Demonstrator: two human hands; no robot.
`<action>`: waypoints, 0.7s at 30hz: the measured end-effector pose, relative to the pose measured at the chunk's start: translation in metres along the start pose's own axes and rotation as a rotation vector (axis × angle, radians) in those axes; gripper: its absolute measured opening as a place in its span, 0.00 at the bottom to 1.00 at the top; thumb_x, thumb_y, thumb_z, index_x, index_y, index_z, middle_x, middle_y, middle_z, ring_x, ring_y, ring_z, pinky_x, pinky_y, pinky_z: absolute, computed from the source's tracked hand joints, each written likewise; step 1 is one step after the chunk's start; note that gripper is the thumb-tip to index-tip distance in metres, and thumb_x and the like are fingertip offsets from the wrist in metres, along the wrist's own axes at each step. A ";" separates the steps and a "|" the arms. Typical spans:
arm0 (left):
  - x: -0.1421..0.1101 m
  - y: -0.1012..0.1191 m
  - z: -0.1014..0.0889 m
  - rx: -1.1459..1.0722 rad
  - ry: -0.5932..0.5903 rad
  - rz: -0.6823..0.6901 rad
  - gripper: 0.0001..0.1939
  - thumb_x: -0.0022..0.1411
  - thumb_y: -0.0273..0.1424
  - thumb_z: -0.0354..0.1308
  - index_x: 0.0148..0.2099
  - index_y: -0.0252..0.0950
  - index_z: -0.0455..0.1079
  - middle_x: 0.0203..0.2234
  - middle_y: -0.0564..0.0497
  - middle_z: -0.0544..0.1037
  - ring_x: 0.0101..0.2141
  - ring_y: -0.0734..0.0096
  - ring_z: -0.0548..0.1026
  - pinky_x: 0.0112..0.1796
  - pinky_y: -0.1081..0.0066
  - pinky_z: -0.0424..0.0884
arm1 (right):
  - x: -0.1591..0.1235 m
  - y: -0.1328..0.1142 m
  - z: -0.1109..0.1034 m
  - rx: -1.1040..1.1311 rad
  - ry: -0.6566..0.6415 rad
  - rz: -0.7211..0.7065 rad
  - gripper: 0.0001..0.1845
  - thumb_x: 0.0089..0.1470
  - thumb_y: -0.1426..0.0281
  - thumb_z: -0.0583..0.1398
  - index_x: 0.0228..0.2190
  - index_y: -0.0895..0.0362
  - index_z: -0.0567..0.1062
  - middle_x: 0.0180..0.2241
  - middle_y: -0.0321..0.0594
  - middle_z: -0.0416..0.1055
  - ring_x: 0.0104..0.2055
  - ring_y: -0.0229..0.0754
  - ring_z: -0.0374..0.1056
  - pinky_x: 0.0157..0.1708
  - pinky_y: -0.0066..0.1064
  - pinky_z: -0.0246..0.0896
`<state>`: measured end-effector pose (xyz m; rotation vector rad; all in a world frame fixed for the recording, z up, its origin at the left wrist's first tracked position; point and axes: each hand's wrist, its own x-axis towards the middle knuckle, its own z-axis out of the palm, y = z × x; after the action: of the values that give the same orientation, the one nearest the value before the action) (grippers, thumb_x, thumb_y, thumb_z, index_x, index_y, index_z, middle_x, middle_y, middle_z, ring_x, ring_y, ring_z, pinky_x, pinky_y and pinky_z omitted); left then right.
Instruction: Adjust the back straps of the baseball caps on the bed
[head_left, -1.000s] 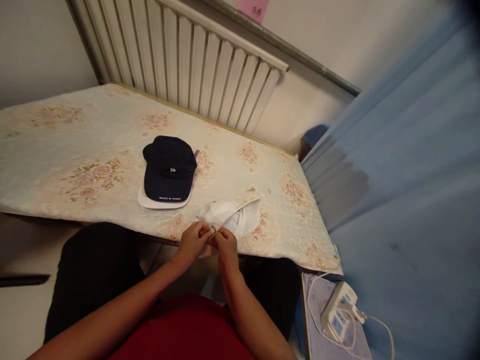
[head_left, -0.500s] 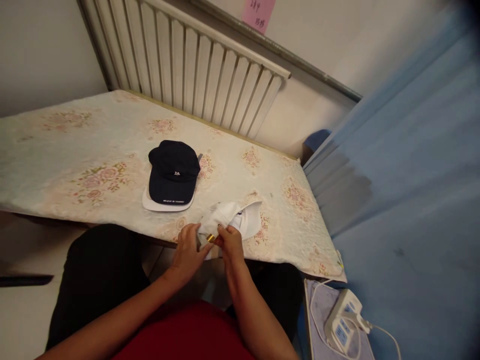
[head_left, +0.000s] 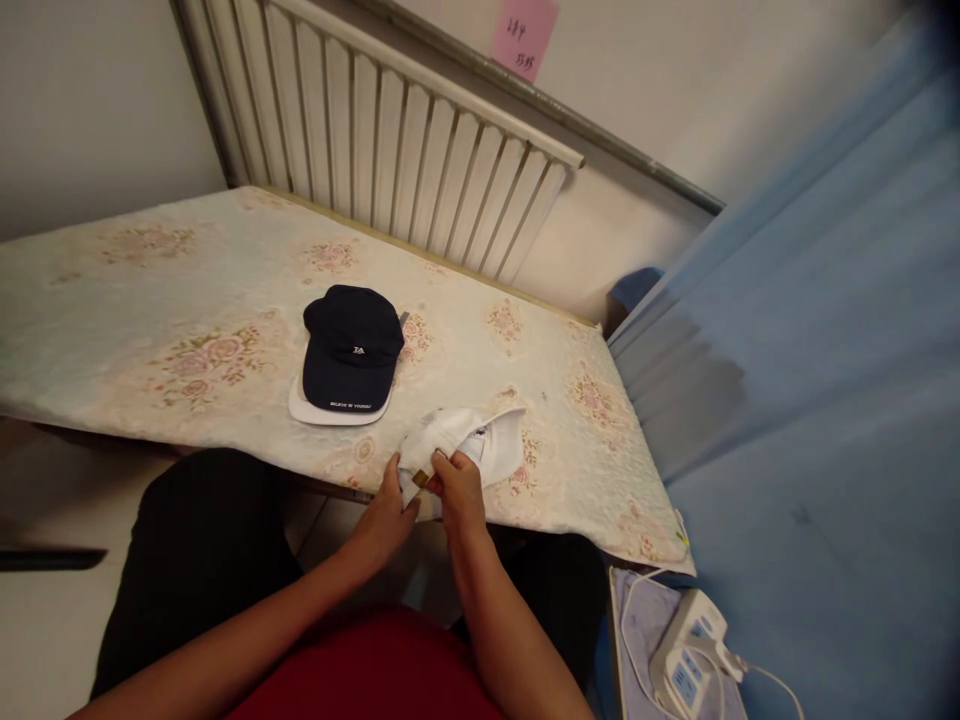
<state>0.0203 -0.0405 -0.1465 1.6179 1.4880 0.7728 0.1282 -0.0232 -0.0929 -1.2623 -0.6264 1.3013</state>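
A white baseball cap lies tipped at the near edge of the bed, its brim pointing right and its inside partly showing. At its back strap a small gold-coloured buckle sits between my hands. My left hand grips the cap's left rear edge by the strap, thumb below and fingers above. With bent fingers, my right hand pinches the strap beside the buckle; its fingertips are partly hidden. Farther left, a dark navy cap with small white lettering rests on another white cap, of which mainly the brim shows.
The caps are on a floral bedcover. A white radiator stands behind it against the wall. Blue curtain hangs along the right side. At lower right, a white power strip with cables lies on a small surface.
My left hand has shifted slightly, its fingers straighter along the cap's edge. The buckle has tilted and looks darker. The view has moved a little; the other caps lie as before.
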 end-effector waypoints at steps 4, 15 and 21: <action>0.001 0.008 -0.003 0.017 -0.054 -0.065 0.40 0.58 0.30 0.48 0.67 0.28 0.35 0.57 0.28 0.64 0.52 0.48 0.70 0.49 0.52 0.65 | 0.002 0.002 0.003 -0.130 -0.001 -0.004 0.09 0.41 0.68 0.61 0.25 0.62 0.75 0.20 0.35 0.70 0.19 0.34 0.65 0.20 0.26 0.62; 0.003 0.018 -0.005 -0.155 -0.049 0.002 0.46 0.54 0.34 0.55 0.67 0.25 0.35 0.56 0.31 0.65 0.54 0.54 0.68 0.53 0.55 0.63 | 0.023 -0.002 -0.005 -0.107 -0.011 -0.111 0.12 0.44 0.64 0.61 0.31 0.59 0.75 0.25 0.34 0.73 0.24 0.36 0.67 0.25 0.26 0.63; 0.004 0.021 -0.006 -0.085 -0.025 -0.013 0.43 0.55 0.32 0.53 0.67 0.27 0.37 0.55 0.30 0.66 0.52 0.51 0.70 0.49 0.54 0.67 | 0.003 0.005 0.003 -0.151 -0.056 -0.084 0.13 0.41 0.66 0.63 0.31 0.60 0.76 0.25 0.35 0.74 0.26 0.37 0.68 0.27 0.26 0.62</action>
<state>0.0259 -0.0355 -0.1258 1.5474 1.4281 0.7955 0.1248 -0.0209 -0.0974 -1.3110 -0.8218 1.2418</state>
